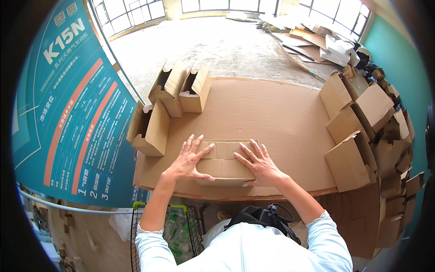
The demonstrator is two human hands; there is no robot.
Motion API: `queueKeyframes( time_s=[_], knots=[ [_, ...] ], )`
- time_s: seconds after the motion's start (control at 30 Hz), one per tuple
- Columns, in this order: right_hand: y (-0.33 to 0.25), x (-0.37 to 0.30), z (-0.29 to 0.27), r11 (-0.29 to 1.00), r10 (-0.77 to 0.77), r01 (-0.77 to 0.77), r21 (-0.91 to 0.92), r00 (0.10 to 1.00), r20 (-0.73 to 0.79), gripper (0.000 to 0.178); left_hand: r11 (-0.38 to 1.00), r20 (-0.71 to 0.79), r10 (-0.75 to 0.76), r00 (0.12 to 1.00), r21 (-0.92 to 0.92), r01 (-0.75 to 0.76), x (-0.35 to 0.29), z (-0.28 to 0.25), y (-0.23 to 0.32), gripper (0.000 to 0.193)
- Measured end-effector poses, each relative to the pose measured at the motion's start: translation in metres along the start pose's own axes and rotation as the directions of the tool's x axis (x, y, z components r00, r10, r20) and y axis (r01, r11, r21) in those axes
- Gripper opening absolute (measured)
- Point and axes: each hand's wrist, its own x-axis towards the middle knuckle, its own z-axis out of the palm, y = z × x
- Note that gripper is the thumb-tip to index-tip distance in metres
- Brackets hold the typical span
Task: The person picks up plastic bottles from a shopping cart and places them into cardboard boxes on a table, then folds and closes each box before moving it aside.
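Observation:
A closed brown cardboard box (225, 167) lies near the front edge of the cardboard-covered table (267, 109), straight before me. On its left end rests my left hand (188, 161), fingers spread over the top and thumb toward the near side. My right hand (263, 167) lies on the right end in the same way, its fingers stretched across the top. Neither hand is wrapped around the box. The flaps on top are folded down, with a seam running across between my hands.
Several open boxes (156, 129) stand at the table's left edge, and more open boxes (348, 161) at its right. Beyond these is a heap of cardboard (398, 154). A teal banner (77, 113) rises at the left. Below the table sits a wire basket (192, 226) of bottles.

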Motion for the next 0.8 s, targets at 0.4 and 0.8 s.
queueKeyframes(
  time_s=[0.4,0.8],
  knots=[
    [0.065,0.085,0.016,0.937,-0.265,0.201,-0.286,0.941,-0.208,0.096,0.923,-0.187,-0.354,0.916,0.088,0.375,-0.033,0.013,0.033,0.118],
    [0.061,0.275,-0.021,0.764,-0.394,0.282,-0.580,0.916,-0.073,0.108,0.660,-0.637,-0.629,0.445,-0.135,0.739,0.006,0.043,0.016,0.100]
  ],
)
